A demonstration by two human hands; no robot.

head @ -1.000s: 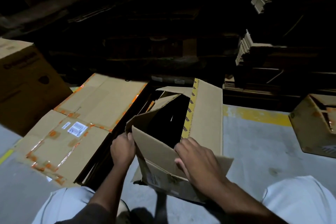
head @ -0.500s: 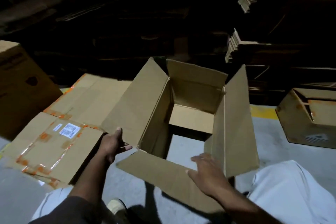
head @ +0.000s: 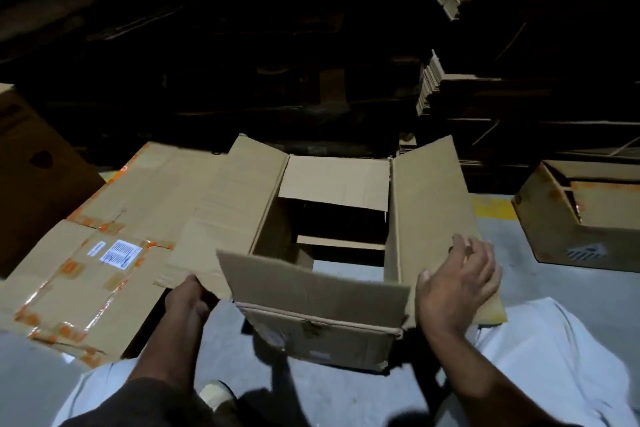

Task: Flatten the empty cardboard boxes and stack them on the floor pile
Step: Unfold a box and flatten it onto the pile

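Open box: stands in front of you between your knees, all four top flaps spread; grey floor shows through its open bottom.
Your left hand: grips the near corner of the box's left flap, fingers curled under the edge and mostly hidden.
Your right hand: fingers spread and relaxed, laid on the right flap; it grasps nothing.
Floor pile: flattened cartons with orange tape and a white label, just left of the box; the left flap overlaps its near edge.
Open room: bare floor to the right, reaching to a tilted carton beside a yellow line.
Far edge: stacked cardboard behind the box, mostly lost in darkness.
Cut off: a large carton at the left border; your legs at the bottom.
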